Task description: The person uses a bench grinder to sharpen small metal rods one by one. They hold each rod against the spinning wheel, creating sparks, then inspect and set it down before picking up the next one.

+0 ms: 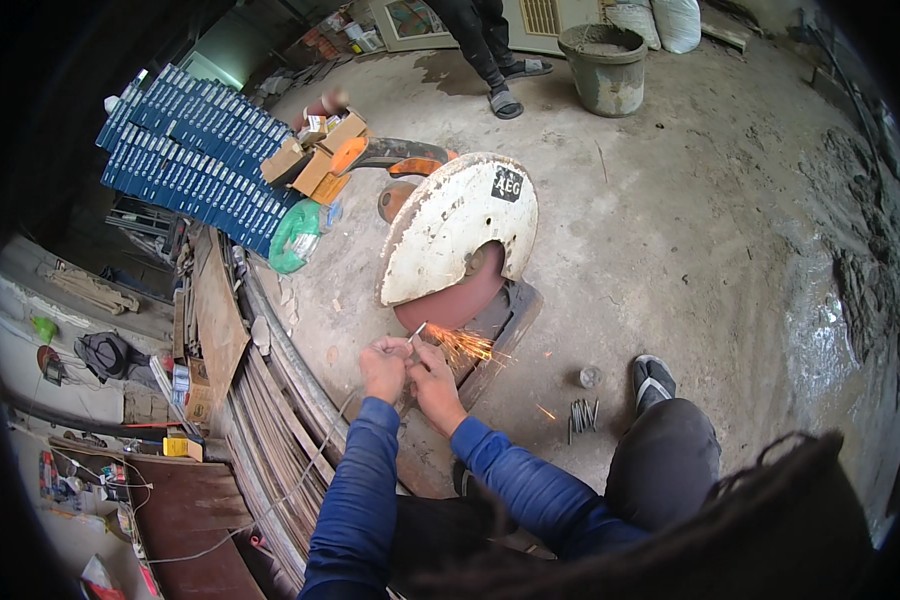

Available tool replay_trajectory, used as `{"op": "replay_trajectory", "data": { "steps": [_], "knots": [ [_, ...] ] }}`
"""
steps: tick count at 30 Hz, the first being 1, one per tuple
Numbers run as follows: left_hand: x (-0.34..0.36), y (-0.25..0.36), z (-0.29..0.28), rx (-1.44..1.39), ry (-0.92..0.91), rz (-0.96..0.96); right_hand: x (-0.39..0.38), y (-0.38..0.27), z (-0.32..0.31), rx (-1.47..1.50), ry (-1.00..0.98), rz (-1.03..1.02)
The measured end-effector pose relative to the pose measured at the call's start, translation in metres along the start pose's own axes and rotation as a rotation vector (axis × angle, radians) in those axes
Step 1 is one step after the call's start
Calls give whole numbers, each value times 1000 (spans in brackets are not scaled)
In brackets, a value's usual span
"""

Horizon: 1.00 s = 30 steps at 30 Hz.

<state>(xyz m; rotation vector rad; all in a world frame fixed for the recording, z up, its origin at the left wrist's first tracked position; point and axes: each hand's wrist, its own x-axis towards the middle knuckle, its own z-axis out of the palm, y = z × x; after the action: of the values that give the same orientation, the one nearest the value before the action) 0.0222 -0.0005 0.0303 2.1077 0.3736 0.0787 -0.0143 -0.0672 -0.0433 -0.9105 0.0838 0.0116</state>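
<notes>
In front of me on the floor stands a cut-off saw with a worn white guard (455, 225) and a reddish-brown abrasive disc (467, 300). My left hand (383, 369) and my right hand (434, 382) are close together, fingers pinched around a short thin metal rod (417, 331). The rod's tip meets the disc's lower edge, and orange sparks (462, 345) spray to the right over the saw's base (515, 335). The fingers cover most of the rod. The saw's orange and black handle (415, 160) shows behind the guard.
Several metal rods (583, 415) and a small metal cup (589, 377) are beside my right foot (653, 383). Long pipes (288, 350) run along the left. Stacked blue boxes (200, 150), open cardboard boxes (320, 165) and a green coil (294, 238) stand behind. Another person's legs (480, 45) are near a bucket (602, 82).
</notes>
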Motion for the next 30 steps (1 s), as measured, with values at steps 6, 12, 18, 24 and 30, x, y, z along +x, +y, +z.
{"op": "replay_trajectory", "data": {
  "steps": [6,12,18,24,30],
  "knots": [
    [-2,5,0,-2,-4,-10,1,-1,-1,-18,-7,17],
    [0,1,0,-13,-10,-41,-3,-9,2,61,40,54],
    [2,-4,0,-72,-14,-67,-5,-17,2,47,40,67],
    [0,-7,5,-130,12,-50,0,-9,-1,-6,32,24],
    [-1,-8,7,-131,32,-70,2,-4,-6,-50,21,24]
  ]
}}
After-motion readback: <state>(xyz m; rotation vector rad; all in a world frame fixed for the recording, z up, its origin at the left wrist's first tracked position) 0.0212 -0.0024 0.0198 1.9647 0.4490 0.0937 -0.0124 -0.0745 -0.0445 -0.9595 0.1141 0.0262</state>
